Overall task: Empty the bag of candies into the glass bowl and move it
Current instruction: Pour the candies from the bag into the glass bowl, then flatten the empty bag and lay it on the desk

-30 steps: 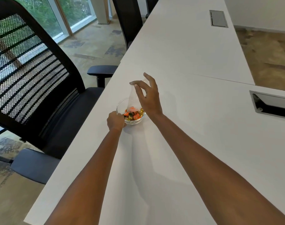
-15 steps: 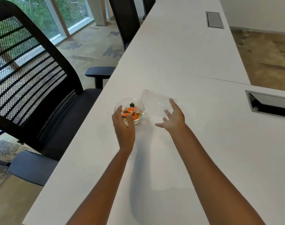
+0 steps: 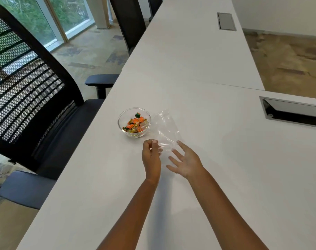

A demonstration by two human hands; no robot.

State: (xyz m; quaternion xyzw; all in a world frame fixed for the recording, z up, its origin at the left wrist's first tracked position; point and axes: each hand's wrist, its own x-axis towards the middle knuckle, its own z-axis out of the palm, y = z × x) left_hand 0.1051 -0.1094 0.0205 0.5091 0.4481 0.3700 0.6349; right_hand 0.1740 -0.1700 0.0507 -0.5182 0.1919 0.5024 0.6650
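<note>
Long white desk (image 3: 198, 73) runs away from the camera, with a second white top joined on the right side. Black mesh-back office chair (image 3: 32, 91) sits at the desk's left edge, armrest just beside the edge; another dark chair (image 3: 130, 20) stands further up the same side. Two metal cable hatches are set in the desk: an open one (image 3: 294, 112) at right, a shut one (image 3: 226, 21) far up. Carpeted floor and windows at upper left. Two bare forearms reach in from the bottom. Right hand (image 3: 187, 161) is spread, fingers apart, palm down, fingertips touching the near edge of the clear plastic bag (image 3: 167, 129). Left hand (image 3: 151, 156) is curled, fingers drawn together and pinching the bag's near-left corner. Bag looks empty, lies crumpled and mostly flat on the desk, its far-left part touching or overlapping the rim of the glass bowl (image 3: 134, 122); cannot tell which. Bowl stands upright on the desk near the left edge, just beyond the left hand, not held. Candies (image 3: 134, 123) are inside the bowl, orange, green and gold wrappers, piled at the bottom.
</note>
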